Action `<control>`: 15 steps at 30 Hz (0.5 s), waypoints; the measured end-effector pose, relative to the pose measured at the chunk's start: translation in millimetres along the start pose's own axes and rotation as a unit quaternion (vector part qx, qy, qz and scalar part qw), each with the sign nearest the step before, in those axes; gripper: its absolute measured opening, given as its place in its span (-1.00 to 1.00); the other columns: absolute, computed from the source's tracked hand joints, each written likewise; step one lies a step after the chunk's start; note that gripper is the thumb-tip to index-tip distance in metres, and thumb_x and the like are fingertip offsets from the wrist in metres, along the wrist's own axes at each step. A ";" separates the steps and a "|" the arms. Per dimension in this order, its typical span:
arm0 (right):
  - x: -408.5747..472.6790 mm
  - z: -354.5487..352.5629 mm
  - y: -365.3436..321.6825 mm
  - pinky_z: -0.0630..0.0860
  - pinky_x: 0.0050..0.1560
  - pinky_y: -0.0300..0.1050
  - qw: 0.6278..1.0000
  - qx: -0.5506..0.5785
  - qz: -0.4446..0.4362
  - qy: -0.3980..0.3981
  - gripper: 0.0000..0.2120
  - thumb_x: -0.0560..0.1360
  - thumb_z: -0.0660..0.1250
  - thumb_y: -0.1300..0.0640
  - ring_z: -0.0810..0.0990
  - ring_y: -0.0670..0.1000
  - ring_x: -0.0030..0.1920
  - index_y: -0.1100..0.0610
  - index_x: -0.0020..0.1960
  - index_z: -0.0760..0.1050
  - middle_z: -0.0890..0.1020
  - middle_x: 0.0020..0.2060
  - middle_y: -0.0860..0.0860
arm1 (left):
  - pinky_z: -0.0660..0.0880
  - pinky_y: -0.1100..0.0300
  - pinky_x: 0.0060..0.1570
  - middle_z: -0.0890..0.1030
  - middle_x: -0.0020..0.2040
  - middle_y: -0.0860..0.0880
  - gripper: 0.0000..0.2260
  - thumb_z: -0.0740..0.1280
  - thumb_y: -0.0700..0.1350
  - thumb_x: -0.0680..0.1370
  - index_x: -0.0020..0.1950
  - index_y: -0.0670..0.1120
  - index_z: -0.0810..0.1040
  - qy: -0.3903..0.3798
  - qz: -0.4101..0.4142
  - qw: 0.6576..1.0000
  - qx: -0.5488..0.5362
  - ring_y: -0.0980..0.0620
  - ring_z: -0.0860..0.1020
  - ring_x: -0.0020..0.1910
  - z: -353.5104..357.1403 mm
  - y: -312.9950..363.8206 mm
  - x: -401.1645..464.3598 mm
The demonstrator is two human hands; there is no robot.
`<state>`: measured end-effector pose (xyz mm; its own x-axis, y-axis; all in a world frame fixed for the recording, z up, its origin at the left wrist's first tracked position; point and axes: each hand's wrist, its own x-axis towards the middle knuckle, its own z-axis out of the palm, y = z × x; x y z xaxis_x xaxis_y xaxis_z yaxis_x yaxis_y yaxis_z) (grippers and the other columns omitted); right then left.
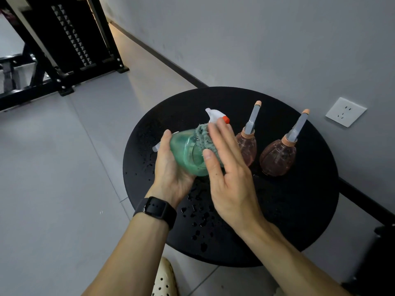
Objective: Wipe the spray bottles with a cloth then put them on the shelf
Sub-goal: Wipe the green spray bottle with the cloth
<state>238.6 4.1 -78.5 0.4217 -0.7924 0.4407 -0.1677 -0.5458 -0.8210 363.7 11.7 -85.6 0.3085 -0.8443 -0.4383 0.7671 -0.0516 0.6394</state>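
Observation:
A green translucent spray bottle (188, 152) with a white trigger head and orange nozzle is tilted above a round black table (299, 210). My left hand (171, 167) grips its base from below. With fingers straight, my right hand (226, 167) presses a grey-green cloth (203, 135) against the bottle's side. Two pink translucent spray bottles stand upright on the table to the right, one (248, 146) close behind my right hand, the other (277, 157) farther right.
Water drops dot the table's near side (198, 218). A black metal shelf frame (70, 50) stands on the grey tiled floor at the upper left. A grey wall with a white socket (345, 112) runs behind the table.

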 end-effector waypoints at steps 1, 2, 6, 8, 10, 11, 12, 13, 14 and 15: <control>0.1 3.1 0.3 0.09 0.54 -0.10 1.000 -0.010 -0.002 -0.005 -0.57 0.67 0.09 0.07 -0.01 -0.15 0.56 0.00 0.52 0.11 0.13 0.55 -0.10 | 0.61 0.03 0.06 0.66 0.21 -0.23 -0.37 0.04 0.26 0.67 0.35 -0.24 0.54 0.001 -0.002 1.000 -0.002 -0.12 0.67 0.16 0.5 -1.1 -0.4; -0.3 5.8 0.6 0.08 0.54 -0.07 1.000 -0.022 -0.006 -0.007 -0.57 0.67 0.06 0.05 -0.03 -0.15 0.56 0.00 0.52 0.09 0.12 0.55 -0.10 | 0.58 0.02 0.13 0.65 0.23 -0.23 -0.38 0.05 0.25 0.67 0.36 -0.23 0.53 0.004 -0.003 1.000 -0.005 -0.12 0.65 0.20 -0.7 -2.5 0.8; -3.1 14.0 1.6 0.08 0.55 0.04 0.996 -0.065 -0.053 -0.004 -0.55 0.66 0.05 0.10 -0.02 -0.07 0.57 0.09 0.52 0.08 0.13 0.54 -0.06 | 0.38 -0.09 0.44 0.58 0.32 -0.29 -0.35 0.07 0.26 0.65 0.40 -0.27 0.49 -0.004 -0.009 1.000 -0.029 -0.22 0.55 0.34 -3.8 -4.2 5.7; -5.9 16.1 2.1 0.10 0.54 0.09 0.993 -0.082 -0.084 -0.007 -0.56 0.66 0.07 0.16 0.02 -0.02 0.57 0.15 0.51 0.11 0.16 0.53 0.00 | 0.35 -0.11 0.47 0.57 0.32 -0.31 -0.33 0.07 0.27 0.64 0.39 -0.28 0.50 -0.011 -0.015 0.999 -0.046 -0.25 0.54 0.35 -2.9 -3.7 5.2; -10.7 17.0 3.7 0.09 0.53 0.12 0.988 -0.098 -0.113 -0.022 -0.57 0.65 0.09 0.19 0.05 0.02 0.57 0.17 0.50 0.15 0.20 0.52 0.05 | 0.52 -0.08 0.28 0.65 0.18 -0.29 -0.34 0.06 0.26 0.65 0.28 -0.30 0.56 -0.006 -0.009 0.999 -0.049 -0.20 0.65 0.18 -2.2 -1.8 3.0; -13.7 17.1 5.3 0.10 0.53 0.15 0.986 -0.104 -0.128 -0.034 -0.57 0.64 0.10 0.20 0.06 0.04 0.57 0.18 0.49 0.16 0.22 0.52 0.07 | 0.62 -0.03 0.09 0.69 0.07 -0.27 -0.36 0.06 0.25 0.65 0.20 -0.30 0.59 -0.005 -0.004 0.999 -0.049 -0.17 0.70 0.04 -1.4 -0.4 1.8; -16.6 17.2 7.3 0.10 0.52 0.17 0.983 -0.107 -0.139 -0.047 -0.57 0.64 0.12 0.21 0.07 0.06 0.57 0.19 0.49 0.17 0.23 0.52 0.08 | 0.66 0.01 -0.08 0.70 0.00 -0.27 -0.37 0.06 0.24 0.66 0.13 -0.30 0.60 -0.005 -0.001 0.999 -0.051 -0.16 0.72 -0.08 -2.0 0.8 1.5; -19.2 17.0 9.6 0.12 0.52 0.19 0.982 -0.107 -0.145 -0.055 -0.57 0.64 0.13 0.22 0.07 0.07 0.57 0.20 0.49 0.18 0.23 0.52 0.09 | 0.67 0.01 -0.15 0.70 -0.03 -0.28 -0.37 0.06 0.24 0.66 0.11 -0.31 0.61 -0.006 -0.002 0.998 -0.055 -0.16 0.72 -0.12 -2.3 2.4 1.2; -21.2 16.4 11.9 0.14 0.51 0.19 0.982 -0.105 -0.144 -0.057 -0.56 0.64 0.13 0.23 0.07 0.07 0.57 0.20 0.50 0.18 0.22 0.52 0.09 | 0.67 -0.02 -0.10 0.69 0.01 -0.29 -0.36 0.07 0.24 0.65 0.14 -0.32 0.60 -0.004 -0.003 0.998 -0.058 -0.18 0.72 -0.07 -3.5 3.8 1.0; -22.2 15.4 13.9 0.16 0.50 0.18 0.984 -0.099 -0.138 -0.052 -0.56 0.64 0.14 0.24 0.06 0.08 0.57 0.21 0.50 0.18 0.22 0.52 0.09 | 0.64 -0.06 0.05 0.67 0.09 -0.31 -0.35 0.08 0.25 0.64 0.22 -0.32 0.58 -0.002 -0.006 0.998 -0.058 -0.20 0.69 0.03 -3.8 5.5 0.2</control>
<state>240.6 18.2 -105.3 0.5623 -0.5801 0.5893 -0.2008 -0.7871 -0.5832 370.2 13.3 -84.6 0.2973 -0.8458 -0.4429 0.8304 0.0002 0.5572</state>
